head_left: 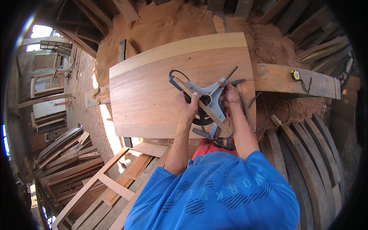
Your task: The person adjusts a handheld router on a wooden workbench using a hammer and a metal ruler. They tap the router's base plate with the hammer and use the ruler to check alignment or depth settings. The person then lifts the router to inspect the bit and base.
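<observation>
On a wide wooden panel (149, 92) in front of me rests a grey and black corded power tool (217, 107) with a branching metal frame; its exact kind is unclear. A narrow wooden strip (205, 109) crosses it diagonally. My left hand (188, 106) is closed on the tool's left side, thumb up against the strip. My right hand (231, 96) grips the right side of the frame, its fingers partly hidden. Near the panel's front edge lies a metal square (207, 133). Beside my right hand are a dark pointed tool (238, 81) and another wooden strip (245, 105).
A heavy beam (276, 78) under the panel juts out to the right, with a yellow tape measure (295, 75) on it. A cord (264, 115) trails off at right. Curved boards (306, 161) stand at lower right; a wooden frame (96, 184) leans at lower left. Sawdust (172, 25) covers the ground.
</observation>
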`<state>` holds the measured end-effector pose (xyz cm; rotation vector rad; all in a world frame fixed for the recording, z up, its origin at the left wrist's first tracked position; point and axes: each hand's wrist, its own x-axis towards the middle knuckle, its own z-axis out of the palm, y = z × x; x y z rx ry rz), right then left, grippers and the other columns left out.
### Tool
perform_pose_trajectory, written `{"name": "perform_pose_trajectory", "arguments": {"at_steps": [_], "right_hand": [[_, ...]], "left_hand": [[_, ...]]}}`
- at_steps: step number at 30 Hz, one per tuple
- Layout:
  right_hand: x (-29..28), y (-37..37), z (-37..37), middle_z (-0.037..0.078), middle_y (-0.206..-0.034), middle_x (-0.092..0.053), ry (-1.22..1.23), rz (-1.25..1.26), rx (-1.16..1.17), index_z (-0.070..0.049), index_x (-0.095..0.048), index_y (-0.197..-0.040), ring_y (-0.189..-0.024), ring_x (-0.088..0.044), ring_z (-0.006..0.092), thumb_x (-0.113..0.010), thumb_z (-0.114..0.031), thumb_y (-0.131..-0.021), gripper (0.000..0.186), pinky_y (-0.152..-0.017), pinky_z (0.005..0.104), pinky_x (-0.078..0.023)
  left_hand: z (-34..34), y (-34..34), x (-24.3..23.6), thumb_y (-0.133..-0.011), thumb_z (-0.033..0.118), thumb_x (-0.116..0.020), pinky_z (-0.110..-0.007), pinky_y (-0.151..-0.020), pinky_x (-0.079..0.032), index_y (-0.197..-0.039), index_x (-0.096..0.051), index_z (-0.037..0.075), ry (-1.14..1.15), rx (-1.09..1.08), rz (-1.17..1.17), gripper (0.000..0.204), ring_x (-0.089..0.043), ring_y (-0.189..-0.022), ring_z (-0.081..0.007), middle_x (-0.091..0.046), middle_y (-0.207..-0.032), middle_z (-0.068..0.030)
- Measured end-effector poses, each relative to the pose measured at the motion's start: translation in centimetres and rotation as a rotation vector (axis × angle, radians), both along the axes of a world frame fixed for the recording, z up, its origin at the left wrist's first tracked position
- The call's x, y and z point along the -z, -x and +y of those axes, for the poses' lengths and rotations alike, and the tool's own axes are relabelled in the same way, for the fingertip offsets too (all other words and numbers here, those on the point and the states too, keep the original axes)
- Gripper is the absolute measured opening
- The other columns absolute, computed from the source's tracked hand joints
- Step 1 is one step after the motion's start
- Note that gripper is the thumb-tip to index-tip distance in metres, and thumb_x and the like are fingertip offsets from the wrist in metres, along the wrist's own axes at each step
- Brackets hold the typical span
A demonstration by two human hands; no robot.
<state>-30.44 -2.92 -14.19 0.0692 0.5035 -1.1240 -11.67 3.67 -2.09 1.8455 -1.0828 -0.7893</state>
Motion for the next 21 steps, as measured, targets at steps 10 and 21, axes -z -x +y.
{"name": "perform_pose_trajectory", "arguments": {"at_steps": [10, 21], "right_hand": [[-0.4, 2.8, -1.2, 0.006, -0.093, -0.074, -0.167, 0.198, -0.254, -0.013, -0.07, -0.106, -0.071, -0.062, 0.0137, -0.069, -0.045, -0.102, 0.033, -0.074, 0.034, -0.054], [-0.9, 7.6, 3.9, 0.022, -0.109, -0.072, 0.253, 2.339, -0.686, -0.006, -0.065, -0.115, -0.105, -0.069, 0.0428, -0.07, -0.026, -0.095, 0.029, -0.094, 0.0529, -0.051]], "left_hand": [[-0.3, -0.6, -0.4, -0.097, 0.025, -0.07, -0.037, -0.079, -0.053, -0.117, -0.062, -0.005, -0.005, 0.084, -0.088, 0.036, -0.063, -0.091, -0.0232, -0.066, -0.102, -0.0154], [-0.2, -0.7, 0.0, -0.092, 0.033, -0.074, -0.051, -0.095, -0.047, -0.111, -0.065, -0.005, -0.015, 0.044, -0.057, 0.044, -0.061, -0.108, -0.0419, -0.066, -0.11, -0.0262]]}}
